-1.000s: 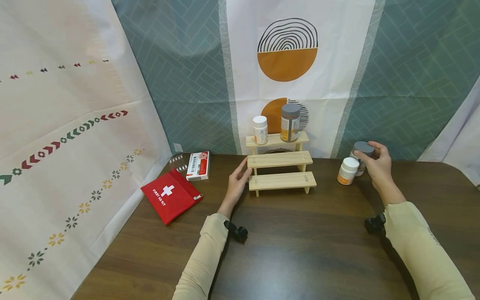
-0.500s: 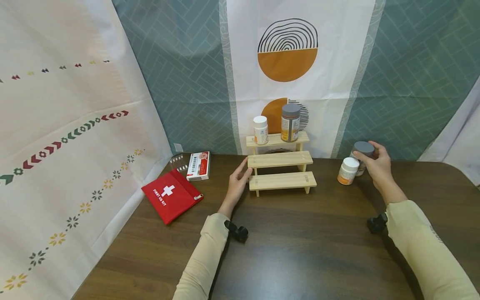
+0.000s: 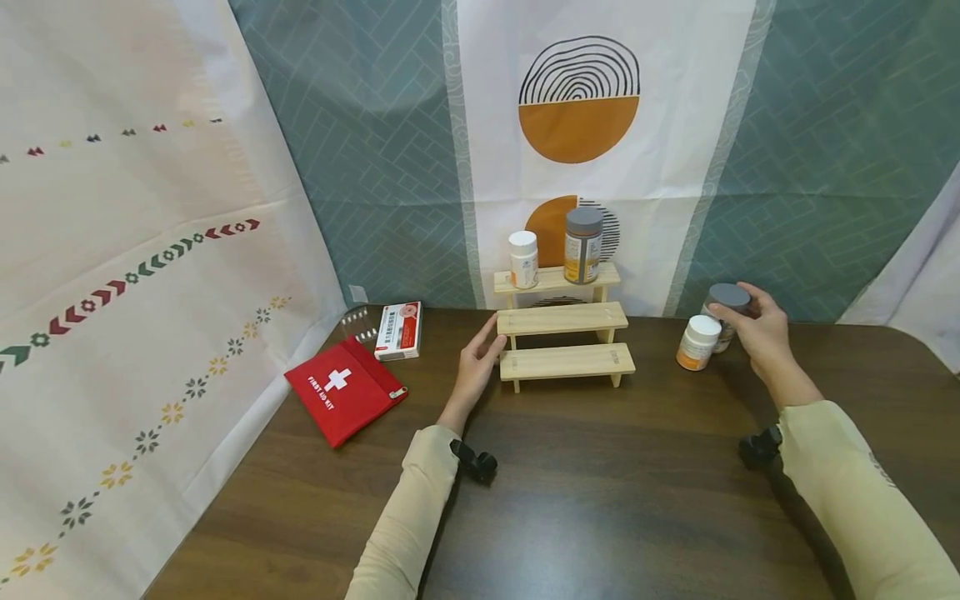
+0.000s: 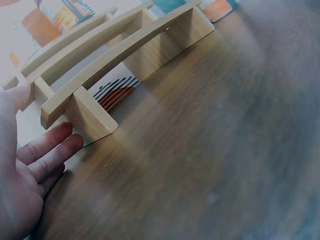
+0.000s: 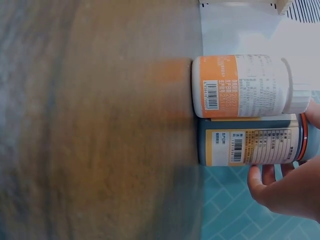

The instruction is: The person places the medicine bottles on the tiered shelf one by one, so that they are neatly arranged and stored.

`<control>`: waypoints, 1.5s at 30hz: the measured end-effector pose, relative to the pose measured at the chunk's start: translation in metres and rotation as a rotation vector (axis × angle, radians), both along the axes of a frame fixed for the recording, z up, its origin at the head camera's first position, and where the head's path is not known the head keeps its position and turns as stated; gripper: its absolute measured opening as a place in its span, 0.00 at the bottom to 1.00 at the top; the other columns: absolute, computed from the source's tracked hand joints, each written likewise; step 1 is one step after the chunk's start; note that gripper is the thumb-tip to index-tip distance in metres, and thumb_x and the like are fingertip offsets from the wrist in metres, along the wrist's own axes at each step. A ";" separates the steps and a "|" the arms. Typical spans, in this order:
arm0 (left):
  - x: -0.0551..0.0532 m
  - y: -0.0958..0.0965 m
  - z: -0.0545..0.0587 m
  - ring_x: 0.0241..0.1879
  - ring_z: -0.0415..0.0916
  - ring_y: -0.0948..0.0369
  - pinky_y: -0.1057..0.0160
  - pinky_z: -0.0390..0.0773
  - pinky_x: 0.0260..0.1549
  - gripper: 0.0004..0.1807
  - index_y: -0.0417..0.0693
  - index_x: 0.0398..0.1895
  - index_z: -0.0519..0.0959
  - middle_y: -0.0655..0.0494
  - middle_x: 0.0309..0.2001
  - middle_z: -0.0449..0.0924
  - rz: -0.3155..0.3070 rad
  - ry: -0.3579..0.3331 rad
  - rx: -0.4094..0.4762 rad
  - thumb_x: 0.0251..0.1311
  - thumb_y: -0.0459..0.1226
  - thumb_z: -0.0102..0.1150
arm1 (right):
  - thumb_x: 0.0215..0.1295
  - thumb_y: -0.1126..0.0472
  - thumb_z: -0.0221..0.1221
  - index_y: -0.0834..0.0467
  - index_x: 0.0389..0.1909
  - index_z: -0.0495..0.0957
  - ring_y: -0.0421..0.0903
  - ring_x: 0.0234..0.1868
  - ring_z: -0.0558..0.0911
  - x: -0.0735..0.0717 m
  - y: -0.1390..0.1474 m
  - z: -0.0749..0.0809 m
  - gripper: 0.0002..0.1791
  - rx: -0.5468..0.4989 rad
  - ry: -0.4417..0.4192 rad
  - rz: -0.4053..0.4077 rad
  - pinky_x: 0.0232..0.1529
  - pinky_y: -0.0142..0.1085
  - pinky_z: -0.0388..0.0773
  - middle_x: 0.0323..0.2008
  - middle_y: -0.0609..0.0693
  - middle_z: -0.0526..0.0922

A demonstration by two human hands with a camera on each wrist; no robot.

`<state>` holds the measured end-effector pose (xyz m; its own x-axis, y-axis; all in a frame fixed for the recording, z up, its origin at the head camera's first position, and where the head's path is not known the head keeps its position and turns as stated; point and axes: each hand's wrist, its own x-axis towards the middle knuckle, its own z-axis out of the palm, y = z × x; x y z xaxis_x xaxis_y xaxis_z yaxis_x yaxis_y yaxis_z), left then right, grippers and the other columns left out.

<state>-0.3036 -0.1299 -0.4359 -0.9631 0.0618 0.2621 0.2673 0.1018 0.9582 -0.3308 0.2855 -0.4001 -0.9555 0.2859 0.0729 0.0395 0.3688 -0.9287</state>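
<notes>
Fingers and thumb of the right hand (image 3: 762, 329) are curled round the top of a grey-lidded jar (image 3: 727, 294), which stands upright close to the tabletop's (image 3: 585, 500) back edge, toward the back right corner. Just in front of it, slightly to its left, stands a white-capped bottle (image 3: 697, 344) with an orange band along the bottom of its label; whether bottle and jar touch cannot be told. The right-wrist view shows a yellow-edged label with a barcode on the jar and an orange ring under its lid. The left hand (image 3: 476, 365) rests against the left end of a three-step wooden stand (image 3: 567, 362), its fingers loosely extended beside the middle and bottom steps rather than wrapped round them. The stand sits at the middle of the tabletop's back edge. On its top step a small white bottle (image 3: 523, 262) stands at the left and a taller jar (image 3: 582, 248), also with a grey lid, toward the right, both upright and apart. Near the back left corner of the tabletop lie a red first aid pouch (image 3: 345, 392), a white and red box (image 3: 398, 331) just beyond it, and a clear blister pack (image 3: 362, 326) at the box's left. Behind the back edge hangs a green and white cloth (image 3: 375, 200).
</notes>
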 end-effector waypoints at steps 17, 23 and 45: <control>-0.001 0.000 0.000 0.49 0.77 0.47 0.66 0.77 0.44 0.28 0.51 0.73 0.63 0.43 0.66 0.72 0.000 -0.015 0.006 0.71 0.39 0.52 | 0.65 0.41 0.58 0.40 0.77 0.48 0.52 0.75 0.55 0.000 0.006 0.018 0.44 -0.006 -0.066 0.041 0.74 0.49 0.56 0.78 0.54 0.47; -0.015 -0.001 -0.016 0.45 0.77 0.51 0.62 0.78 0.44 0.28 0.55 0.73 0.64 0.42 0.65 0.73 0.020 -0.014 0.011 0.71 0.40 0.53 | 0.63 0.40 0.60 0.36 0.76 0.50 0.46 0.75 0.56 0.000 0.011 0.035 0.44 -0.030 -0.063 0.021 0.74 0.47 0.56 0.76 0.45 0.54; -0.001 0.000 0.000 0.49 0.77 0.43 0.52 0.79 0.49 0.28 0.50 0.73 0.63 0.42 0.67 0.71 0.011 -0.010 -0.012 0.71 0.39 0.52 | 0.62 0.40 0.61 0.33 0.75 0.52 0.41 0.72 0.60 0.003 0.001 0.069 0.43 -0.025 -0.003 0.049 0.75 0.50 0.52 0.67 0.35 0.65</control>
